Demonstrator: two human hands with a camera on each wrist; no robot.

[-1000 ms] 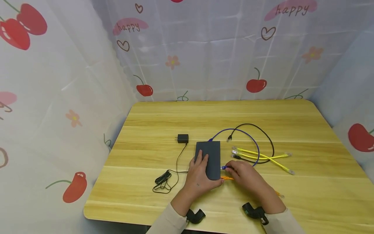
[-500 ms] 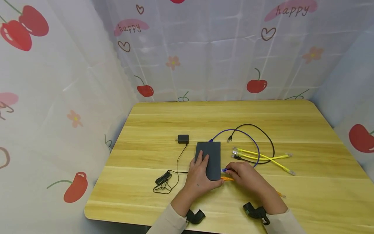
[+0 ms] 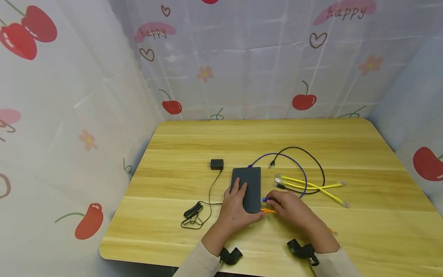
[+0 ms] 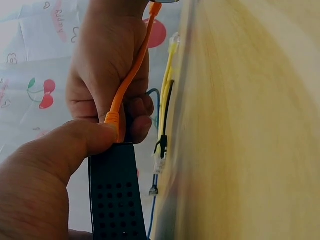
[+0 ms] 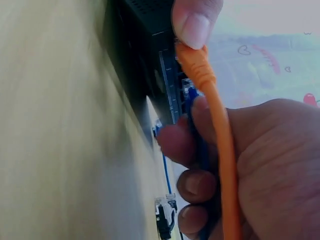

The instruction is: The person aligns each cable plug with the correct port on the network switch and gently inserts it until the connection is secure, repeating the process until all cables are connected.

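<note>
Just below centre of the head frame: black box [image 3: 253, 184], left hand [image 3: 235, 209] laid over its lower left. Fingers spread on top, not clenched; its thumb [image 5: 197, 30] presses by the orange plug [image 5: 197, 62] at the corner. At the box's right edge, right hand [image 3: 288, 204] pinches the blue plug [image 3: 265, 199] between thumb and curled fingers. Right wrist view puts the plug's clear tip at the port row [image 5: 171, 95]; seating depth, can't tell.

Risks, my read: plug could jam if it enters skewed or clip wrong way up, since orange plug and thumb crowd that spot. Box could slide if the push beats the flat-fingered hold. Thumb pressure could lever the orange plug sideways. Blue cable [image 3: 306, 179] crosses the yellow cables [image 3: 318, 187] and black cable [image 3: 293, 147], right of centre; snagging there might twist the plug off line. Power cord [image 3: 192, 210], lower left of centre, runs from the adapter [image 3: 217, 164] toward the box; a shifted box might tug it, if connected. Hand hides that end.
</note>
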